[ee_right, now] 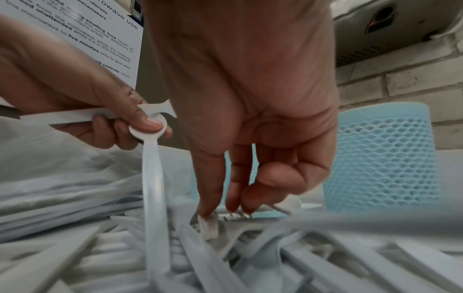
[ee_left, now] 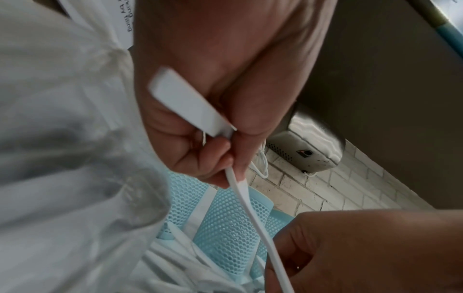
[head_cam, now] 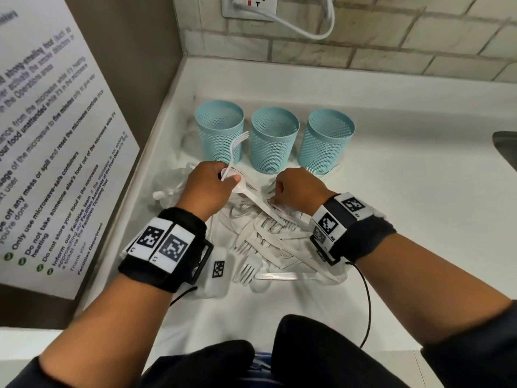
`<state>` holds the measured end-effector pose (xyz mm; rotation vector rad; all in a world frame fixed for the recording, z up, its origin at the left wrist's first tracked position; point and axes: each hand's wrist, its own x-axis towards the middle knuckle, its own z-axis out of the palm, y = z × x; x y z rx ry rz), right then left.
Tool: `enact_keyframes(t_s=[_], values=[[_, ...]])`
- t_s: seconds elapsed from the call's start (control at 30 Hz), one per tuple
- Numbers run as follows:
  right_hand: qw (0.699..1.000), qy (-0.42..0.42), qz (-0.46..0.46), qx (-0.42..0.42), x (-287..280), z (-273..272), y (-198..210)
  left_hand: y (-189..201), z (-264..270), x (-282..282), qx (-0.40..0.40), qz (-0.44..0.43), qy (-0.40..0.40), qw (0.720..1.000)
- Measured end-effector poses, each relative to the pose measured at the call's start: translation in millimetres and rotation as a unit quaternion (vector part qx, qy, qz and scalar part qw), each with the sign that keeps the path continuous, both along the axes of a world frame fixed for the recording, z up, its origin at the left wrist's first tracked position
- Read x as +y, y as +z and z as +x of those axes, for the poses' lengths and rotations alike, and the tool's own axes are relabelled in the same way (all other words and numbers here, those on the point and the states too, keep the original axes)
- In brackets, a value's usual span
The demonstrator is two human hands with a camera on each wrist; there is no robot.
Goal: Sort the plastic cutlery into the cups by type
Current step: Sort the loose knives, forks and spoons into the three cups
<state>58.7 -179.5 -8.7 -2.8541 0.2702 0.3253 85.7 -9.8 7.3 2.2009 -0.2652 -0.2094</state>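
Note:
Three light-blue mesh cups stand in a row at the back: left (head_cam: 219,130), middle (head_cam: 275,138), right (head_cam: 327,141). In front of them lies a pile of white plastic cutlery (head_cam: 265,236). My left hand (head_cam: 229,179) grips a fork (head_cam: 236,147), its tines up before the left cup, and under the thumb it pins a spoon (head_cam: 251,198) by its bowl. The spoon handle (ee_right: 152,188) slants down into the pile. My right hand (head_cam: 275,198) reaches into the pile and pinches a white piece (ee_right: 209,228) whose type I cannot tell.
A crumpled clear plastic bag (head_cam: 170,180) lies left of the pile. A notice board (head_cam: 42,135) walls the left side; tiled wall with an outlet (head_cam: 249,4) stands behind. A sink edge (head_cam: 506,147) shows at far right. A fork (head_cam: 312,170) lies by the right cup's base.

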Motion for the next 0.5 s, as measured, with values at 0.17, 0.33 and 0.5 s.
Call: enact_keyframes(t_s=[0.17, 0.33, 0.5], values=[[1.0, 0.003, 0.01, 0.007, 10.5, 3.2, 1.4, 0.0, 6.0, -7.2, 0.029, 0.019, -0.005, 0.999], [1.0, -0.02, -0.006, 0.002, 19.3, 6.8, -6.5, -0.6, 7.4, -16.1, 0.117, -0.056, 0.012, 0.991], [0.998, -0.026, 0.051, 0.006, 12.4, 12.4, -7.0, 0.1, 11.5, -19.1, 0.132, -0.052, -0.002, 0.99]])
